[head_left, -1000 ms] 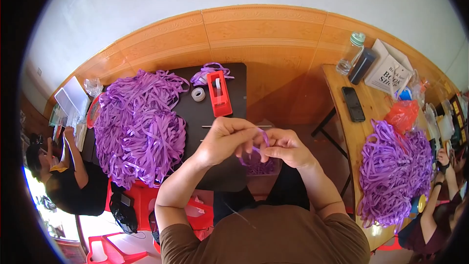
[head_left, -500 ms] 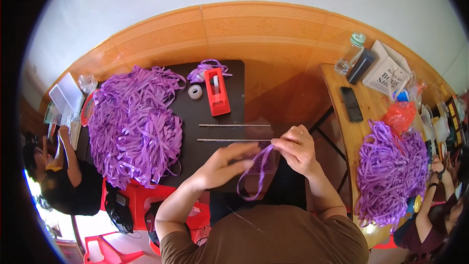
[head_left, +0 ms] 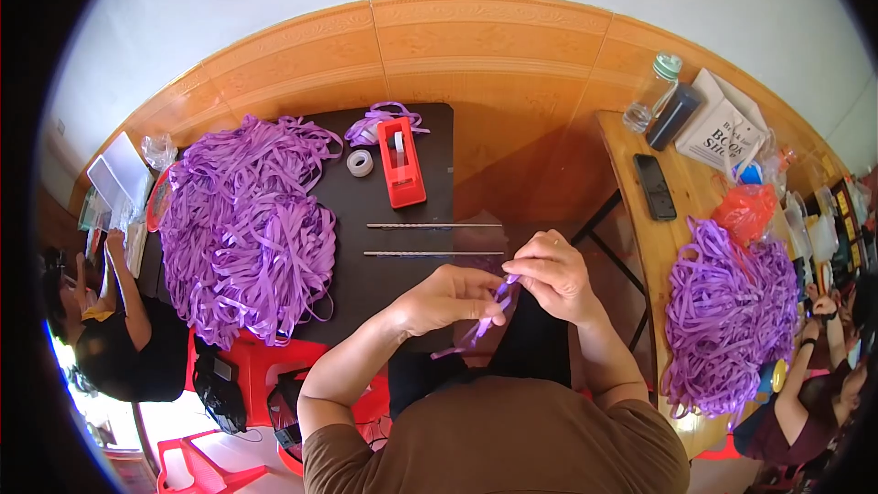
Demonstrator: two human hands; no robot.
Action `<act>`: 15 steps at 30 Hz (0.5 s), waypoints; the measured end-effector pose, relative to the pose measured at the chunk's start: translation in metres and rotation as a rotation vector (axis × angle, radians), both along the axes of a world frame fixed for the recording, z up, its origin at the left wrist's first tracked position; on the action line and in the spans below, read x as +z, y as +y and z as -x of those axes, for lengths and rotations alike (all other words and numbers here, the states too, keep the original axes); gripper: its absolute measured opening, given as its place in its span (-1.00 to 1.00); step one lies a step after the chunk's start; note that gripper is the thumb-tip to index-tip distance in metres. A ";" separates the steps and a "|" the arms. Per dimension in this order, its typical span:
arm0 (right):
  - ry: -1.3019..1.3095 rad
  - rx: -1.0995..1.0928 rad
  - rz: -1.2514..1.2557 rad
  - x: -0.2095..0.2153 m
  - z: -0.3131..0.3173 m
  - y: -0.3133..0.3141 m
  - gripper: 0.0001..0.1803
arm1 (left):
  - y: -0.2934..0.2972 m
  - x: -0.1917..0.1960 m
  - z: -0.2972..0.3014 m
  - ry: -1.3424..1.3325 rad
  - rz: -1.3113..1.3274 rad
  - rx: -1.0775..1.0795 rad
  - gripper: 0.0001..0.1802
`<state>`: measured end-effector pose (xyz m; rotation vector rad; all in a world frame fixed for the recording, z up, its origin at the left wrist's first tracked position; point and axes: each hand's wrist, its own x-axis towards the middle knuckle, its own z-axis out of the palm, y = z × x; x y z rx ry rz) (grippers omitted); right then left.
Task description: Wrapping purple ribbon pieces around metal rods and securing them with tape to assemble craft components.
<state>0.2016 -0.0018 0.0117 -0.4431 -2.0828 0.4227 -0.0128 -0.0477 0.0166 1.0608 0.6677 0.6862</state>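
My right hand point(head_left: 554, 276) pinches one end of a narrow purple ribbon point(head_left: 480, 329) between thumb and fingertips. To its left, my left hand point(head_left: 448, 298) has its fingers curled around the same ribbon, just below the pinched end. The ribbon's loose part hangs down over my lap, looking twisted. Beyond my hands, two thin metal rods point(head_left: 430, 225) lie side by side on the dark table point(head_left: 384, 288), their right ends sticking out past its edge.
A big heap of purple ribbon point(head_left: 247, 238) covers the table's left. Behind the rods are a red tape dispenser point(head_left: 402, 178), a tape roll point(head_left: 359, 163) and a small ribbon bundle point(head_left: 370, 128). The wooden table point(head_left: 631, 151) at right holds a phone point(head_left: 654, 187) and more ribbon point(head_left: 732, 316).
My left hand has closed on the ribbon after sweeping beside it. The ribbon's open hanging loop has become a bunched, twisted strand. My right hand keeps its pinch.
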 end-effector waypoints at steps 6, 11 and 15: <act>-0.087 -0.146 -0.202 -0.002 0.006 -0.003 -0.63 | 0.006 -0.008 -0.004 -0.052 0.002 0.054 -0.78; -0.182 -0.301 -0.259 -0.008 0.010 -0.010 -0.56 | 0.002 -0.006 -0.006 -0.090 0.017 0.043 -0.79; -0.172 -0.385 -0.220 -0.019 0.009 -0.019 -0.59 | -0.003 0.007 -0.006 -0.092 -0.049 0.082 -0.78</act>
